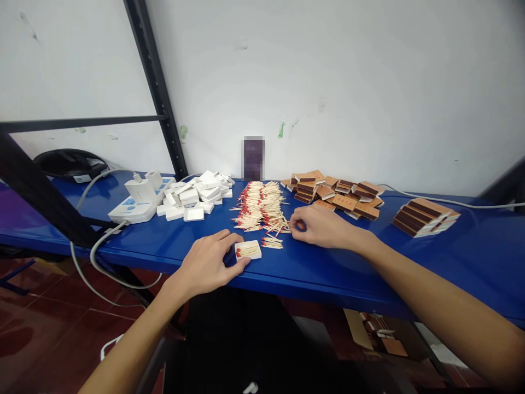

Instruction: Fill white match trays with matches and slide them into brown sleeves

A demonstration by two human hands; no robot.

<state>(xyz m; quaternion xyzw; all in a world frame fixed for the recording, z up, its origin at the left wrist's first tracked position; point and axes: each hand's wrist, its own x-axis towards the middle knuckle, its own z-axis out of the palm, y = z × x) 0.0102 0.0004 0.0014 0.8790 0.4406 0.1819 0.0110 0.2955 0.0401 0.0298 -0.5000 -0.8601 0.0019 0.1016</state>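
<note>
My left hand rests on the blue table with thumb and fingers closed round a small white matchbox tray that holds a few red-tipped matches. My right hand lies to the right of it, fingers curled in a pinch at the edge of a pile of loose matches. What it pinches is hidden, perhaps matches. A few stray matches lie between the two hands.
A heap of white inner trays sits at the back left beside a white power strip with cables. Brown matchbox sleeves are piled at the back right, with a neat stack farther right. A black frame post rises at left.
</note>
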